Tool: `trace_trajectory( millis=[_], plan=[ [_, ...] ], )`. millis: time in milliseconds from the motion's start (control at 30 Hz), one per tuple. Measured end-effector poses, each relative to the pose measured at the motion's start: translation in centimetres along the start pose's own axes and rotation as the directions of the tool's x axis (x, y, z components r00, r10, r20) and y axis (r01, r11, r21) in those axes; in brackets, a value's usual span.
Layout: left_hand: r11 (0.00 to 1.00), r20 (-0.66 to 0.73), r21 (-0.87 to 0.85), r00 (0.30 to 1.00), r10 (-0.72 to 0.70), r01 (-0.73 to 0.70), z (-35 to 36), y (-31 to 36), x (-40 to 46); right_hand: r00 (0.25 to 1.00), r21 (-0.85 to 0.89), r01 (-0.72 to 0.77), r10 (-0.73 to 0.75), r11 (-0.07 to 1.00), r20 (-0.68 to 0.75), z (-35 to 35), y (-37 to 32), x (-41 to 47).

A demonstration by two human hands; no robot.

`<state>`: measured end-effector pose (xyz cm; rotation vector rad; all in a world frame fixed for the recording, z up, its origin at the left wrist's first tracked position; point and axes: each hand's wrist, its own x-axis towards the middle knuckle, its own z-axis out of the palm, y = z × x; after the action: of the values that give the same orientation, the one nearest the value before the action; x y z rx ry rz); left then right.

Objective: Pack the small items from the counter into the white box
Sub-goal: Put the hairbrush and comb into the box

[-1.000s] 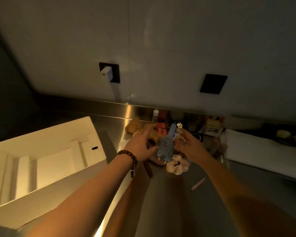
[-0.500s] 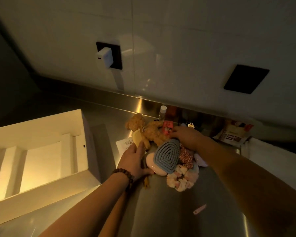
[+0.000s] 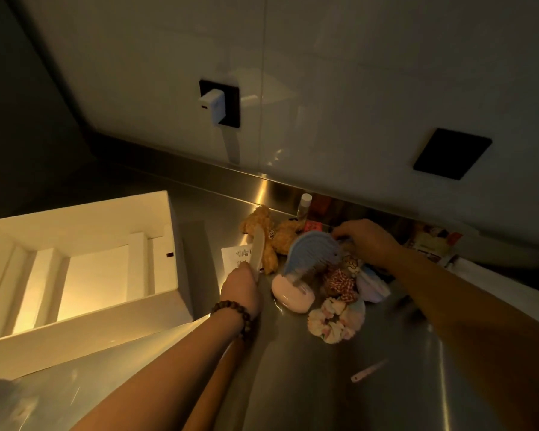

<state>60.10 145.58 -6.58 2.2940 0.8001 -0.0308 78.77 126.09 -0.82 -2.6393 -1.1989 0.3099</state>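
The open white box (image 3: 84, 321) with inner dividers stands at the left of the steel counter. A pile of small items lies right of it: a brown plush toy (image 3: 280, 234), a blue hairbrush (image 3: 313, 253), a pink oval case (image 3: 293, 298), a checked scrunchie (image 3: 339, 283) and a floral scrunchie (image 3: 333, 325). My left hand (image 3: 240, 290) grips a pale flat stick (image 3: 257, 250) that points up, beside a white paper slip (image 3: 235, 256). My right hand (image 3: 363, 239) reaches into the back of the pile, fingers curled down behind the brush; what they hold is hidden.
A small clear bottle (image 3: 304, 206) stands against the steel backsplash. A pink thin stick (image 3: 367, 370) lies alone on the counter near the front. A white plug (image 3: 212, 104) sits in a black socket on the wall. Packets (image 3: 430, 244) lie at the right.
My left hand has picked the pale stick up from beside the plush toy. The blue brush now stands tilted up on the pink case. My right hand stays at the back of the pile.
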Motion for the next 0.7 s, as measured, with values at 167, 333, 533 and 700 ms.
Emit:
trace_trajectory(
  millis=[167,333,533,700],
  plan=[
    [0.952,-0.141,-0.239,0.976,0.163,-0.193,-4.7,2.3,-2.0,0.986,0.3,-0.02,0.068,0.954,-0.151,-3.0,-4.1,-1.4],
    [0.808,-0.267,-0.5,0.943,0.198,-0.311,-11.9,3.2,-3.5,0.96,0.646,0.041,0.15,0.762,-0.238,-6.2,-9.7,-1.7],
    [0.825,-0.451,-0.452,0.885,0.115,-0.337,-18.6,-0.2,-4.3,0.977,0.853,0.078,0.13,0.517,-0.168,-6.6,-18.4,-1.2],
    [0.926,-0.569,-0.287,0.821,0.042,-0.246,-24.2,-5.6,-4.6,0.992,0.814,0.04,0.074,0.579,-0.102,-5.3,-25.2,0.7]
  ],
)
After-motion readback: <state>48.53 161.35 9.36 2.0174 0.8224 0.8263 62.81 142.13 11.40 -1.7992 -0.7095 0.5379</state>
